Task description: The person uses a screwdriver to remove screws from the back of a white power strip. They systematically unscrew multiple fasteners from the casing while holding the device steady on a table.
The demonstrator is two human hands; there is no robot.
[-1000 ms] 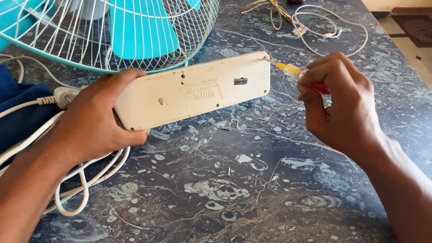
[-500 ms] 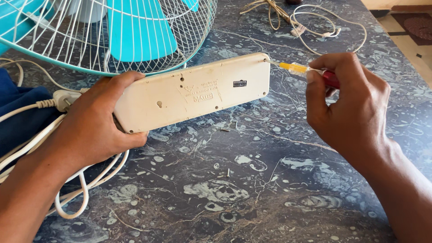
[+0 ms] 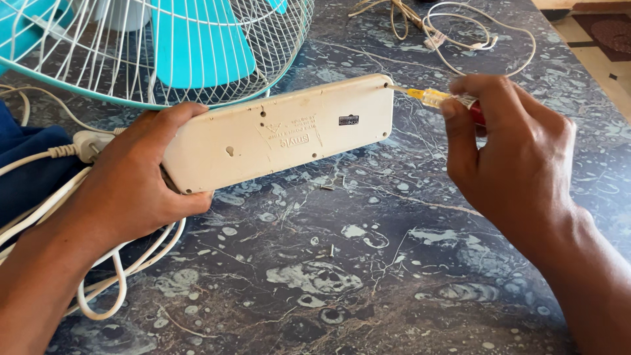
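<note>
The left hand (image 3: 125, 177) is gripping a cream power strip (image 3: 279, 131) face-down, steadying it on the dark marbled surface (image 3: 342, 276); the right hand (image 3: 519, 158) is closed around a screwdriver (image 3: 437, 98), its tip meeting the strip's corner screw.

— What's up top on the dark marbled table (image 3: 368, 289)?
— A fan (image 3: 164, 46), white wire cage over teal blades, far left.
— And far right?
— Loose wires (image 3: 460, 33), tangled. Blue cloth (image 3: 29, 164) at the left edge.

Cream power strip (image 3: 276, 135), underside up, tilted lengthwise above dark marbled counter (image 3: 342, 263), near far edge. Screwdriver (image 3: 447, 102), clear yellow-red handle, tip at strip's far-right corner.
</note>
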